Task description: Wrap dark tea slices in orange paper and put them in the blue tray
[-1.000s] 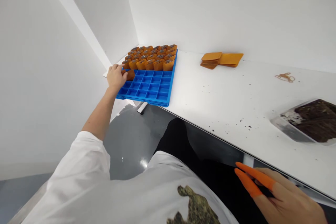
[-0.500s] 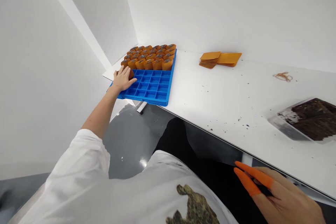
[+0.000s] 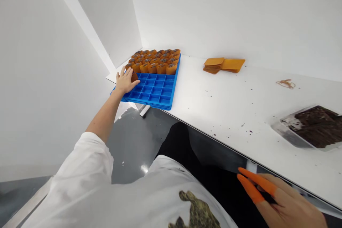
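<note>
My left hand (image 3: 125,81) lies over the left side of a blue compartment tray (image 3: 173,91), fingers spread. A brown-orange pouch (image 3: 134,77) shows between its thumb and fingers, low at a cell; whether they still touch it is partly hidden. Behind it, several rows of orange pouches (image 3: 153,68) with dark tops stand upright in the tray's cells. The front rows show bare blue compartments. At the lower right, my right hand (image 3: 280,199) hovers by the table's front edge. Orange finger cots cover two of its digits, which are apart with nothing between them.
Two stacks of flat orange packets (image 3: 223,65) lie at the table's back. Farther right are tan rubber bands (image 3: 286,84) and a clear plastic box (image 3: 287,135) of dark brown strips. Dark crumbs dot the white table (image 3: 192,89). White walls border the left and back.
The pouch under my left hand sits slightly lower between the fingers. My left hand stays at the same part of the tray. The view has shifted slightly; my right hand is nearly unchanged.
</note>
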Motion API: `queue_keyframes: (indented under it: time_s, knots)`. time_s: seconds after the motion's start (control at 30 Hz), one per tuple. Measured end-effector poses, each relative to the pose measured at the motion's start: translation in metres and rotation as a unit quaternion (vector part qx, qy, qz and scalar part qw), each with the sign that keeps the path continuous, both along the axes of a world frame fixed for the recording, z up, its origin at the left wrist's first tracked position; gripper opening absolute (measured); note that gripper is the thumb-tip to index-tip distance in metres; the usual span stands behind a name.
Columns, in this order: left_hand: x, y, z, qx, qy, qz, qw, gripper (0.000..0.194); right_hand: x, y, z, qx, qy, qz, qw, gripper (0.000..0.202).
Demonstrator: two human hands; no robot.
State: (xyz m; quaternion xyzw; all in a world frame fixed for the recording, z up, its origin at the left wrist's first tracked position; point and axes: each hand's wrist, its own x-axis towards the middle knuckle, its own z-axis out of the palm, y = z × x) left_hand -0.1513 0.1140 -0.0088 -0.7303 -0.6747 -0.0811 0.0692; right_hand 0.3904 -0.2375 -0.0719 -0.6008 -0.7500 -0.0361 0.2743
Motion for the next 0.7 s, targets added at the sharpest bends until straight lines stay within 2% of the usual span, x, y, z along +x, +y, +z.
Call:
queue_keyframes:
  time_s: [0.13,0.23,0.27,0.33,0.43,0.5,0.57,0.63,0.7]
  knots:
    - [0.007,0.000,0.002,-0.011,-0.009,0.003,1.000,0.092,-0.001,0.000,0.005,0.019,-0.005,0.017,1.000,0.034]
    - [0.031,-0.011,0.012,0.064,-0.050,-0.022,0.996,0.090,-0.001,0.002,0.008,0.019,0.000,0.013,1.000,0.039]
    - [0.043,-0.020,0.016,0.103,-0.074,-0.054,0.990,0.090,-0.001,0.002,0.008,0.013,0.004,0.008,1.000,0.040]
    - [0.074,-0.048,0.025,0.164,-0.127,-0.158,0.965,0.085,0.000,0.002,0.006,-0.003,0.019,-0.001,1.000,0.040]
    - [0.132,-0.110,0.028,0.167,-0.214,-0.337,0.901,0.065,0.001,0.000,0.004,-0.036,0.067,-0.002,0.997,0.039]
    - [0.172,-0.155,0.017,0.148,-0.288,-0.420,0.848,0.052,-0.001,-0.002,0.005,-0.073,0.115,-0.010,0.991,0.038]
    - [0.209,-0.194,-0.006,0.077,-0.354,-0.481,0.798,0.039,-0.001,-0.006,0.005,-0.117,0.167,-0.035,0.978,0.040]
    - [0.239,-0.220,-0.040,-0.029,-0.380,-0.529,0.758,0.032,0.001,-0.012,-0.002,-0.159,0.213,-0.074,0.961,0.044]
    - [0.260,-0.230,-0.081,-0.154,-0.351,-0.536,0.753,0.037,0.010,-0.023,-0.019,-0.183,0.247,-0.131,0.943,0.050]
